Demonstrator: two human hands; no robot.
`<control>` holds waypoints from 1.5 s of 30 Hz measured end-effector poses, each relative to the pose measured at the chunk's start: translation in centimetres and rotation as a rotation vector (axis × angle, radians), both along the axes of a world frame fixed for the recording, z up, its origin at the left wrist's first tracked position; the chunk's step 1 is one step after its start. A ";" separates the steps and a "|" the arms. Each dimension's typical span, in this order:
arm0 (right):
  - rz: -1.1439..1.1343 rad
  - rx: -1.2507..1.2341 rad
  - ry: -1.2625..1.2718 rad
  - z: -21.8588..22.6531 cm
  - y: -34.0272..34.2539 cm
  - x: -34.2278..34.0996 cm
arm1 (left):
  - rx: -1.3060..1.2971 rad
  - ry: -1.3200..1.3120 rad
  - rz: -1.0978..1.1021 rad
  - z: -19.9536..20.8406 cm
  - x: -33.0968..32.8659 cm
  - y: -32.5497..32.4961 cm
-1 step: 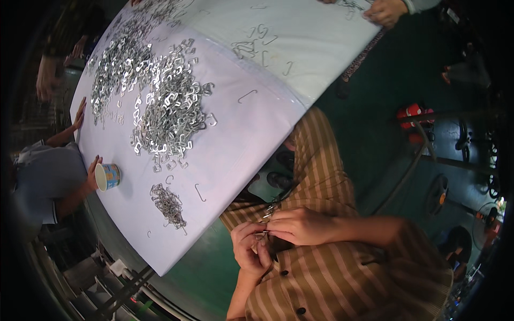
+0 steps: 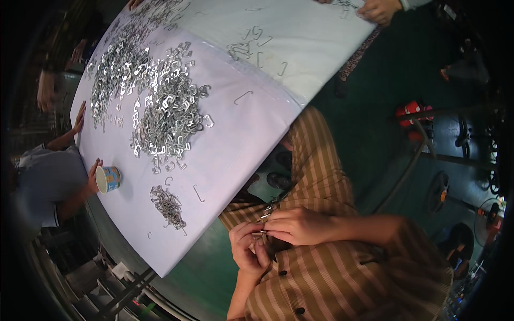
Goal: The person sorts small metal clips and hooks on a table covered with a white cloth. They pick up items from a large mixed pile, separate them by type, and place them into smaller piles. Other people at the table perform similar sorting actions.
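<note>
My left hand point(image 2: 247, 249) and my right hand point(image 2: 301, 224) meet over my lap, fingertips pinched together. Between them are small metal pieces point(image 2: 267, 213), their shiny ends poking out above the right fingers; their exact form is mostly hidden by the fingers. On the near part of the white-covered table point(image 2: 176, 241) lies a small tangled pile of thin wire hooks point(image 2: 168, 207). Beside that pile rests a single wire hook point(image 2: 198, 193). Farther off spreads a large heap of shiny bent metal clips point(image 2: 168, 117).
At the table's left edge, another person's hand point(image 2: 95, 174) touches a paper cup point(image 2: 108, 179). A co-worker's hand point(image 2: 379, 10) is at the far right corner, beyond scattered wire hooks point(image 2: 241, 51). Red objects point(image 2: 409, 113) and a standing fan point(image 2: 487, 214) are at the right.
The whole view has shifted slightly, so the table and its heaps sit a little differently in the picture. Both hands keep nearly the same pinched pose.
</note>
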State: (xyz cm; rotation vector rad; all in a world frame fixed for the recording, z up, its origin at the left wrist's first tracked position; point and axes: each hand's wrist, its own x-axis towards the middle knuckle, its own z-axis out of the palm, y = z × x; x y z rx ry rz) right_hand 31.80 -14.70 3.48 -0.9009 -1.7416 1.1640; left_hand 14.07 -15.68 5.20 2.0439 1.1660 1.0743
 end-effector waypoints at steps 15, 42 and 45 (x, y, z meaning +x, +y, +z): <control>-0.137 0.151 0.005 0.1 -2.3 0.7 | -0.023 0.013 0.000 0.7 1.0 -1.3; -0.437 0.120 -0.312 -4.3 17.2 -2.4 | 0.057 0.121 0.090 -0.2 0.9 0.0; -0.488 0.141 -0.446 -4.9 20.8 -4.4 | 0.080 0.116 0.118 -0.4 0.9 0.0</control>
